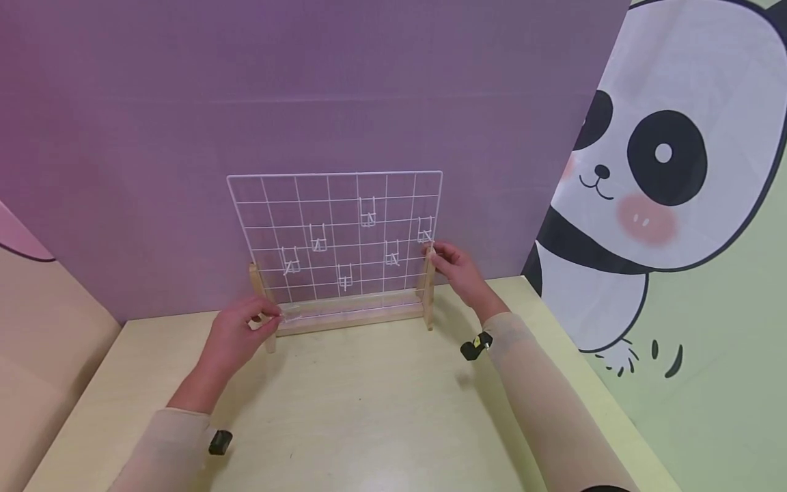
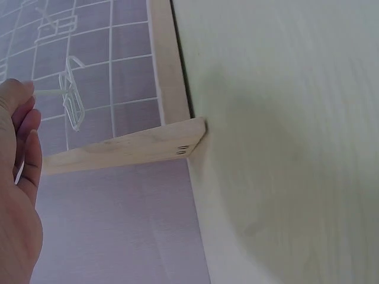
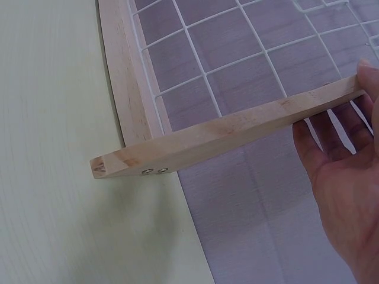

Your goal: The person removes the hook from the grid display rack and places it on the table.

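both hands gripped the wooden-framed white wire grid rack (image 1: 335,236): my left hand (image 1: 236,335) its left post, my right hand (image 1: 458,270) its right post.

A wire grid panel (image 1: 335,236) is standing upright in a wooden stand (image 1: 347,316) that is sitting on the counter (image 1: 369,410), toward its 12 o'clock edge and just before the backdrop wall (image 1: 307,89). Six wire hooks (image 1: 367,212) are hanging on the grid, scattered from 9 o'clock to 3 o'clock across its lower and middle rows. The left hand (image 1: 236,335) is resting at the stand's 9 o'clock post, and the right hand (image 1: 458,270) is touching the top of the 3 o'clock post. A panda banner (image 1: 664,171) is hanging at 3 o'clock of the counter.
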Action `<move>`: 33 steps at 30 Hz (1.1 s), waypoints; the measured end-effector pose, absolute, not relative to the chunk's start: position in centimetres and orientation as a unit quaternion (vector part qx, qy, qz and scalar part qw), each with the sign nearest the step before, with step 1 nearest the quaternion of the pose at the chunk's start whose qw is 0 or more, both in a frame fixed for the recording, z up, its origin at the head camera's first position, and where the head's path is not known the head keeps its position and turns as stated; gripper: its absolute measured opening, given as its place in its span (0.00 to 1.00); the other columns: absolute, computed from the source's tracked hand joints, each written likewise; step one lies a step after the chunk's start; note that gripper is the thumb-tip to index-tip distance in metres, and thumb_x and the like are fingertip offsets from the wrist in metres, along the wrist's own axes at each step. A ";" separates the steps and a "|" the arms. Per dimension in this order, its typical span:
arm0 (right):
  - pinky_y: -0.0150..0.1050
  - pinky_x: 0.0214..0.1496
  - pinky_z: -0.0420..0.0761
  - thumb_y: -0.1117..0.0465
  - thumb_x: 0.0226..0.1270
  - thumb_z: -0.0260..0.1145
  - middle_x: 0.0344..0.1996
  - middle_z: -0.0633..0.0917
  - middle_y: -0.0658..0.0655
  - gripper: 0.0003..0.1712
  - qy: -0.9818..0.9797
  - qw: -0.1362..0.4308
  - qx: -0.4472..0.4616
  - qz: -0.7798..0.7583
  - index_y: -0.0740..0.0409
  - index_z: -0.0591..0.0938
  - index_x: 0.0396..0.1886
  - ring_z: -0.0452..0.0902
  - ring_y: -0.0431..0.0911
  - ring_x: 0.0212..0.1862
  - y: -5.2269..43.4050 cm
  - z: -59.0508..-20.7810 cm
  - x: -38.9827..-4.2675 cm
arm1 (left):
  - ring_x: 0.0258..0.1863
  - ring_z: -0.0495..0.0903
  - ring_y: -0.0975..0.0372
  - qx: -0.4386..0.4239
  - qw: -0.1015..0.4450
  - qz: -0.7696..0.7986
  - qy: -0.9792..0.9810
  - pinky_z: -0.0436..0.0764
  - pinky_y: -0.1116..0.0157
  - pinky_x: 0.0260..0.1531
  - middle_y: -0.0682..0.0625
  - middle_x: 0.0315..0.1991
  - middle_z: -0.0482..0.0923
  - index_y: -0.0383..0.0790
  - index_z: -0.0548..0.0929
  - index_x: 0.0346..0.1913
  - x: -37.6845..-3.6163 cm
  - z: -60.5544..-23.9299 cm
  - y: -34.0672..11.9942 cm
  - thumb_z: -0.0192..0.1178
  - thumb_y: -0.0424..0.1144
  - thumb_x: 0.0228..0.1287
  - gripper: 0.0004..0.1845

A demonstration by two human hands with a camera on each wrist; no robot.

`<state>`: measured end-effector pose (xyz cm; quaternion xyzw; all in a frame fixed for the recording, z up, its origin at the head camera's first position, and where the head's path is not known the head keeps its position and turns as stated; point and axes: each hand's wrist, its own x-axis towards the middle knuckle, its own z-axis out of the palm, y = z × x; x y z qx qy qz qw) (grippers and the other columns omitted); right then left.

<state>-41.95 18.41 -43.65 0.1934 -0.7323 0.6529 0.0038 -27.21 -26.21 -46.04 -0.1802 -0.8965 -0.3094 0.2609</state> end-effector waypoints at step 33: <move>0.54 0.79 0.74 0.61 0.88 0.63 0.68 0.84 0.66 0.21 -0.729 0.010 0.183 0.660 0.66 0.80 0.72 0.79 0.49 0.68 18.3 -44.0 -42.2 | 0.41 0.87 0.53 -0.197 0.153 -0.268 -0.931 0.88 0.48 0.44 0.55 0.40 0.87 0.47 0.90 0.38 -28.5 -49.8 -26.2 0.77 0.26 0.66 0.11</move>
